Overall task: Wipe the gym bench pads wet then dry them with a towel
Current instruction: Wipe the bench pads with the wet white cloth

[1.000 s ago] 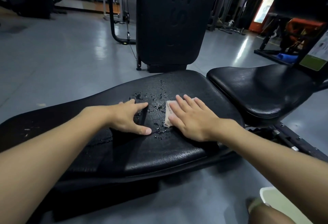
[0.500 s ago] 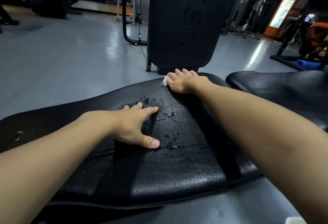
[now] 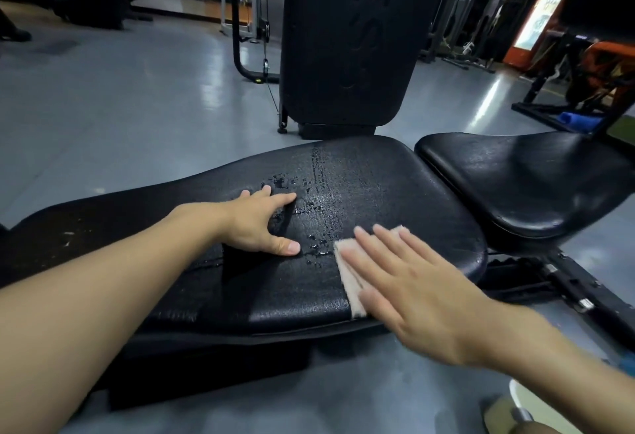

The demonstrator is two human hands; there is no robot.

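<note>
The long black bench pad [image 3: 395,186] runs across the middle of the head view, with water droplets and a wet streak near its centre. My right hand [image 3: 412,282] lies flat with straight fingers on a small pale pink cloth [image 3: 347,272], pressing it onto the pad's near edge. My left hand [image 3: 261,224] rests on the pad to the left of the wet patch, thumb spread toward me. The black seat pad [image 3: 529,179] sits to the right, apart from the long pad.
A tall black machine housing [image 3: 347,38] stands just behind the bench. The bench's metal frame [image 3: 563,282] shows at the lower right. Grey floor [image 3: 120,107] spreads to the left. Orange equipment [image 3: 604,65] stands at the far right.
My right hand has pulled the cloth from the pad's far edge back to its near edge, leaving a wet streak across the pad. My left hand has stayed in place.
</note>
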